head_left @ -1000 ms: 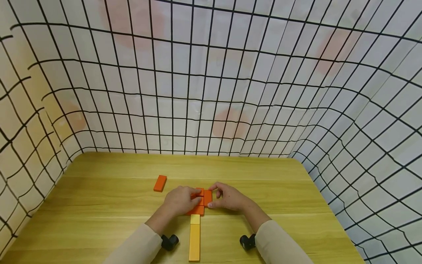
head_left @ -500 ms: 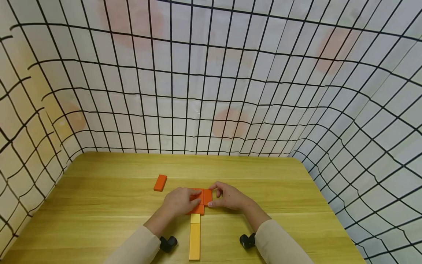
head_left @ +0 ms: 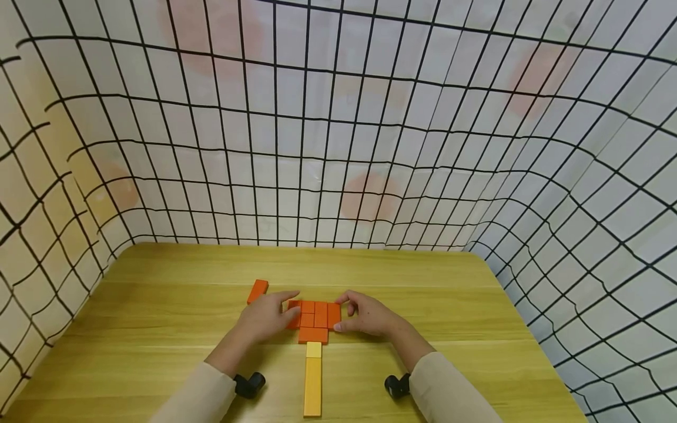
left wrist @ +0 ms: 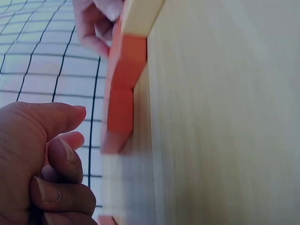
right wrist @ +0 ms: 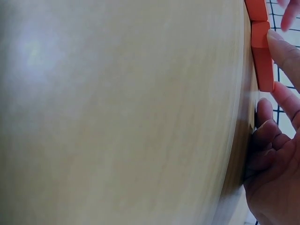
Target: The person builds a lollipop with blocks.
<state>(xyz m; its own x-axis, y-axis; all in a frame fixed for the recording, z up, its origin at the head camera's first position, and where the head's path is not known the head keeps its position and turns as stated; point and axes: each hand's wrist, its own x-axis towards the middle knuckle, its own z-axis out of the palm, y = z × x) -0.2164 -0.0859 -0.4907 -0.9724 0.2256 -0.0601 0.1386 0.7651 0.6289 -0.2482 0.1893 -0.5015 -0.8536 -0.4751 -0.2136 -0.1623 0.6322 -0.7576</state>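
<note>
Several flat orange blocks (head_left: 321,315) lie edge to edge on the table, with one crosswise orange block (head_left: 313,335) below them. A small pale yellow block (head_left: 314,350) and a long yellow block (head_left: 312,388) continue in line towards me. My left hand (head_left: 261,317) is beside the leftmost orange block (head_left: 294,306), thumb and index finger spread; a gap shows between its fingers and the blocks in the left wrist view. With thumb and index finger, my right hand (head_left: 370,316) holds the rightmost orange block (head_left: 334,317) near its two ends; its other fingers curl loosely.
A loose orange block (head_left: 257,291) lies behind my left hand, apart from the group. Black wire mesh (head_left: 328,135) stands around the table's (head_left: 433,294) back and sides, before white sheeting. A black camera sits at each wrist.
My left hand has drawn away to the left, uncovering the left part of the orange group. It now partly overlaps the loose orange block. My right hand stays in place.
</note>
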